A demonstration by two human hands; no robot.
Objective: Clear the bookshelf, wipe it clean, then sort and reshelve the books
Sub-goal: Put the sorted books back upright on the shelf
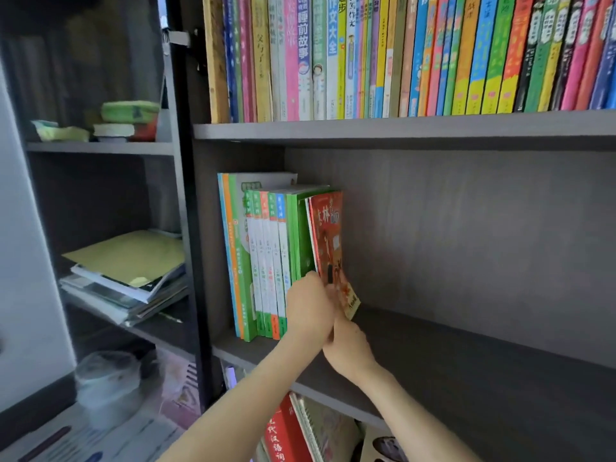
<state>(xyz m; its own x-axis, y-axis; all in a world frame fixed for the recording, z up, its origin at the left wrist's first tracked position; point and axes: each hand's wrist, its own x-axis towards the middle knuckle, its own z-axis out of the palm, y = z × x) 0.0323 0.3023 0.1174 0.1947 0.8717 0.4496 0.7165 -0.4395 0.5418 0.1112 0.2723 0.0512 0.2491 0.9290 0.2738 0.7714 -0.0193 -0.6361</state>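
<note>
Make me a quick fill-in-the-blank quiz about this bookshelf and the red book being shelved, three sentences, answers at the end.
1. The left hand and right hand meet at the red book, which leans at the ____ end of the short row.
2. The packed row of books stands one level ____ it.
3. Off to the left, the stack of booklets lies ____, not upright.
Answers: right; above; flat.

Red book (328,235); green-white spines (266,261); dark grey shelf (466,345).

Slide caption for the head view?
Left hand grips a red book, right hand at its lower corner, beside green books on the shelf.
</note>
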